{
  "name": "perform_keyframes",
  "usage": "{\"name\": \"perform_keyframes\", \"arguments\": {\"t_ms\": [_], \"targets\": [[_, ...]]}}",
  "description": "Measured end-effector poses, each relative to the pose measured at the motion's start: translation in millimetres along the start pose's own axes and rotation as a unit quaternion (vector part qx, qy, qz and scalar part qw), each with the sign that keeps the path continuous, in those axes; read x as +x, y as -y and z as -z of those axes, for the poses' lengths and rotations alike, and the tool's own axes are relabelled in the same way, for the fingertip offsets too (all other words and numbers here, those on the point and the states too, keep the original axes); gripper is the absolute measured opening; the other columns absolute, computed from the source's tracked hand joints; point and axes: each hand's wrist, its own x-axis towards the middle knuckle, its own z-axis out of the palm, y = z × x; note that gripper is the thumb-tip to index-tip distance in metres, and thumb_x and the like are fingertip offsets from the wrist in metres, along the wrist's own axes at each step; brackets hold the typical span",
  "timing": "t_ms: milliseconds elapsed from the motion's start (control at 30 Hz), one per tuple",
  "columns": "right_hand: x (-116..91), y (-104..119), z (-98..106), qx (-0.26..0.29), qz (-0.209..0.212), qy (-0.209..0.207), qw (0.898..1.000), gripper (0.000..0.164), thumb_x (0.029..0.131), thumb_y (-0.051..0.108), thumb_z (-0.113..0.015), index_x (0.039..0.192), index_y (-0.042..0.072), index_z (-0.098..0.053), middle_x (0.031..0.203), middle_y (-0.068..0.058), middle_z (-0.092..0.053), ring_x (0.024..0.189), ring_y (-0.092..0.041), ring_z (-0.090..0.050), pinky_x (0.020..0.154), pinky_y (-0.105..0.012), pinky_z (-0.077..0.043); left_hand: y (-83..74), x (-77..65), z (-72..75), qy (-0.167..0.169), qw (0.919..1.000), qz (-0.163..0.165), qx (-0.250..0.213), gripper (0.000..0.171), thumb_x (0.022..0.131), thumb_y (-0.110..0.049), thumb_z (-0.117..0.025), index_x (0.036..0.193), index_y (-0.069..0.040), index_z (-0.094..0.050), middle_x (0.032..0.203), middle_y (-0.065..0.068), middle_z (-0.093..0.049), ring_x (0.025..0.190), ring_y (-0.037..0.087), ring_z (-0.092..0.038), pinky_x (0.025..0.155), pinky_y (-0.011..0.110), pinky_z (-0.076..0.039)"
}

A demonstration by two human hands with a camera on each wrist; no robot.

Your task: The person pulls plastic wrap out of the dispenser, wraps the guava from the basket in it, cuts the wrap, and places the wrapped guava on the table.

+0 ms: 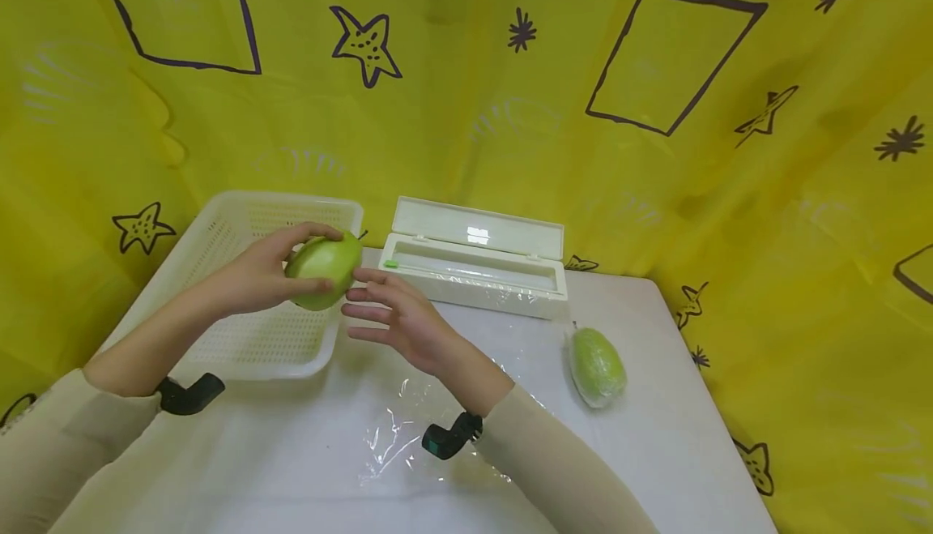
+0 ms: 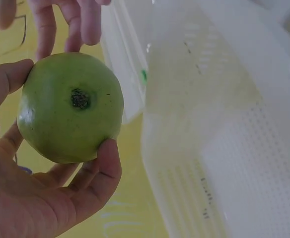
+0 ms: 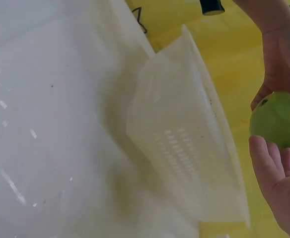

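Nearest the head camera, the lower corner of the view is filled by the left sleeve (image 1: 73, 445), with the right sleeve (image 1: 561, 461) across from it. The fruit (image 1: 321, 275) is held up by the left grip (image 1: 258, 275), thumb and fingers curled round its sides. Its blossom end is faced toward the left wrist camera, and no film is seen on its skin. The right grip (image 1: 401, 315) holds nothing; its fingers are extended and parted beside the fruit, and whether contact is made cannot be told.

In the head view, the fruit is seen against the right side of the basket (image 1: 306, 370), lifted clear of the worktop (image 1: 291, 461). Farther out, the box (image 1: 474, 295) is placed with its lid (image 1: 477, 230) raised, and clear film (image 1: 386, 445) is spread in front of it, its edges hard to trace. To the right, a second fruit (image 1: 598, 368) is laid on the worktop, covered in wrinkled film.

By these signs, one fruit is judged to be wrapped; the wrapping of the held one is judged not yet done, though film seems already laid out.
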Motion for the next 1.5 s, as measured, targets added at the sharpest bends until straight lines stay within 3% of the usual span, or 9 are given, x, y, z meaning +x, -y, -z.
{"name": "perform_keyframes", "arguments": {"t_ms": [167,333,467,633,800,967,1233,1400,1500], "targets": [[-17.6,-1.4,17.3,-0.045,0.021,-0.02,0.999,0.038,0.104,0.024,-0.046,0.134,0.001,-0.049,0.14,-0.025,-0.05,0.132,-0.04,-0.051,0.102,-0.049,-0.05,-11.8,1.7,-15.8,0.004,0.9987,-0.051,0.003,0.058,0.084,-0.021,-0.08,0.137,-0.017,-0.054,0.136,0.011,-0.056,0.113,0.03,-0.052,0.086,0.045,-0.048],[-34.1,-1.1,36.9,-0.11,0.053,-0.08,0.989,0.027,0.101,0.015,-0.054,0.124,0.003,-0.045,0.133,-0.024,-0.055,0.124,-0.039,-0.058,0.097,-0.046,-0.053,-27.3,1.1,-32.1,0.025,0.9963,-0.081,-0.009,0.059,0.082,-0.021,-0.082,0.135,-0.021,-0.056,0.139,0.007,-0.054,0.118,0.027,-0.051,0.088,0.045,-0.049],[-44.2,0.1,55.0,-0.121,0.081,-0.107,0.984,0.047,0.096,0.007,-0.062,0.13,0.013,-0.031,0.132,-0.02,-0.054,0.112,-0.032,-0.066,0.094,-0.047,-0.055,-41.1,-2.2,-45.0,0.055,0.993,-0.103,-0.019,0.059,0.082,-0.023,-0.082,0.135,-0.027,-0.057,0.135,0.006,-0.054,0.114,0.025,-0.053,0.085,0.041,-0.05],[-53.8,3.6,72.3,-0.121,0.088,-0.058,0.987,0.081,0.09,0.011,-0.073,0.153,0.021,-0.023,0.142,-0.02,-0.048,0.109,-0.027,-0.065,0.095,-0.049,-0.054,-54.8,-5.1,-59.8,0.088,0.9862,-0.14,-0.006,0.061,0.08,-0.023,-0.081,0.135,-0.032,-0.057,0.129,-0.001,-0.054,0.105,0.019,-0.054,0.08,0.035,-0.052],[-60.9,2.8,82.1,-0.177,0.091,-0.02,0.98,0.07,0.085,0.022,-0.08,0.145,0.01,-0.046,0.139,-0.016,-0.054,0.108,-0.024,-0.065,0.093,-0.04,-0.056,-63.0,-4.2,-70.8,0.108,0.9774,-0.181,0.015,0.071,0.078,-0.021,-0.081,0.142,-0.032,-0.051,0.134,-0.008,-0.053,0.111,0.014,-0.052,0.083,0.032,-0.052],[-70.1,-1.7,92.4,-0.198,0.143,-0.029,0.969,0.054,0.083,0.022,-0.082,0.128,0.002,-0.059,0.127,-0.008,-0.059,0.107,-0.023,-0.064,0.085,-0.034,-0.059,-68.6,-4.4,-81.5,0.076,0.9761,-0.203,0.006,0.075,0.075,-0.018,-0.083,0.143,-0.03,-0.052,0.138,-0.004,-0.052,0.117,0.017,-0.052,0.085,0.034,-0.052],[-86.2,-5.9,107.7,-0.159,0.199,-0.073,0.964,0.042,0.078,0.016,-0.086,0.114,0.016,-0.064,0.121,0.0,-0.06,0.105,-0.018,-0.064,0.081,-0.031,-0.059,-62.8,-6.1,-107.8,-0.021,0.9756,-0.214,0.044,0.077,0.072,-0.028,-0.091,0.14,-0.03,-0.054,0.143,0.004,-0.049,0.127,0.029,-0.049,0.097,0.047,-0.051],[-95.0,-10.6,117.9,-0.181,0.191,-0.06,0.963,0.046,0.08,0.013,-0.084,0.119,0.007,-0.06,0.122,-0.001,-0.06,0.107,-0.018,-0.064,0.082,-0.033,-0.06,-57.5,-5.6,-121.9,-0.031,0.9727,-0.227,0.039,0.076,0.069,-0.026,-0.093,0.136,-0.03,-0.058,0.136,0.0,-0.054,0.126,0.024,-0.052,0.097,0.043,-0.052],[-100.1,-13.2,124.9,-0.244,0.195,-0.048,0.949,0.052,0.082,0.008,-0.081,0.126,-0.001,-0.054,0.128,-0.007,-0.059,0.113,-0.023,-0.062,0.087,-0.034,-0.058,-56.2,-3.6,-129.9,-0.023,0.9722,-0.229,0.044,0.074,0.069,-0.025,-0.092,0.135,-0.031,-0.058,0.138,0.001,-0.054,0.126,0.025,-0.051,0.097,0.043,-0.052]]}}
